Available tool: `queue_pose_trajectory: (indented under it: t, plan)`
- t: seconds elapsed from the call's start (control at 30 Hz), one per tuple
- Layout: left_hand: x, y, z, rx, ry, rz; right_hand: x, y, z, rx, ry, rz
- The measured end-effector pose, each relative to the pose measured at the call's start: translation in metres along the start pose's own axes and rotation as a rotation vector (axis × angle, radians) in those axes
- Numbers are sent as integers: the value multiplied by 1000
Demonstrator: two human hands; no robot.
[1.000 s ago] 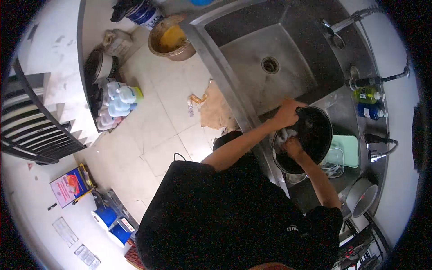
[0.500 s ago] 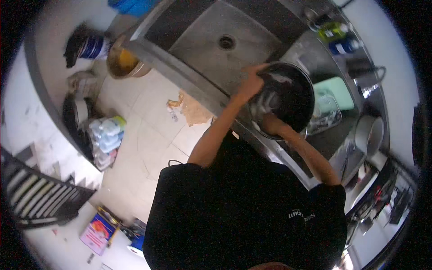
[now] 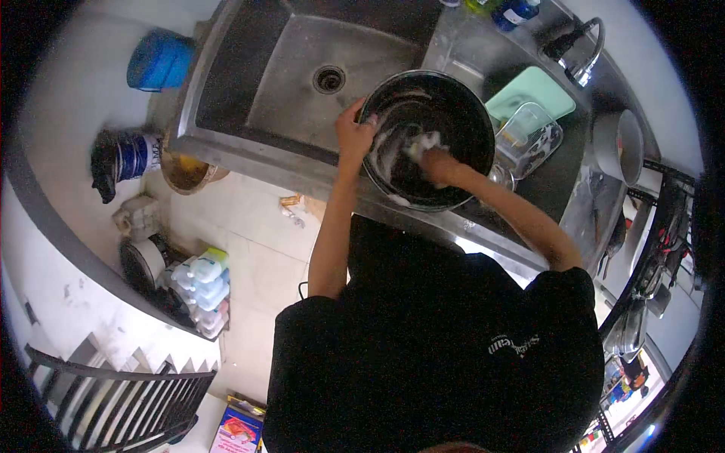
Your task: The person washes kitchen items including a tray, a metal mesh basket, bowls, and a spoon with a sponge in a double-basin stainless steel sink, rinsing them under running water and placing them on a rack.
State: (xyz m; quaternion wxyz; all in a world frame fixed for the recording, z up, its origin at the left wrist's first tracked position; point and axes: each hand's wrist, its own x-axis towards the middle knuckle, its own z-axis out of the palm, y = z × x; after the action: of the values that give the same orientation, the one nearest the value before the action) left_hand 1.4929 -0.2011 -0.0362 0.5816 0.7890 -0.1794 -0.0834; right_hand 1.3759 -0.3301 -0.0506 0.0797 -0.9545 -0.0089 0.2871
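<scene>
A large round dark pot sits tilted at the near edge of the steel sink, its inside streaked with white suds. My left hand grips its left rim, fingers closed over the edge. Down inside the pot is my right hand, closed on a whitish foamy pad pressed to the wall or bottom. Suds hide the pad's exact kind. To the right of the pot, a clear plastic container and a pale green tray or lid lie in the second basin.
The sink basin with its drain lies left of the pot. A faucet, bottles and a white pot line the far and right side. On the left stand a blue bucket and a stair railing.
The view has shifted, so the sink sits further left. My right hand has moved from the pot's near side toward its middle, and my left hand now holds the left rim.
</scene>
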Motion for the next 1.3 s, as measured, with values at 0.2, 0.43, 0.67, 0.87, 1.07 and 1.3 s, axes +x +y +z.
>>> queue_pose_trajectory:
  t: [0.2, 0.43, 0.67, 0.87, 1.07, 1.3]
  plan:
    - [10, 10, 4, -149, -157, -21, 90, -35, 31, 1276, 841, 538]
    - [25, 6, 19, -4, -114, -8, 107, -11, 16, 1161, 631, 675]
    - [34, 3, 15, 18, -140, 14, 14, -12, -19, 309, 225, -384]
    - [33, 10, 22, 58, -244, 92, 73, 50, -19, -363, -86, 44]
    - [25, 10, 15, 151, -119, 109, 1, 31, 3, -419, -250, 172]
    - [20, -3, 28, 126, -66, 200, 16, -20, 12, 990, 68, -75]
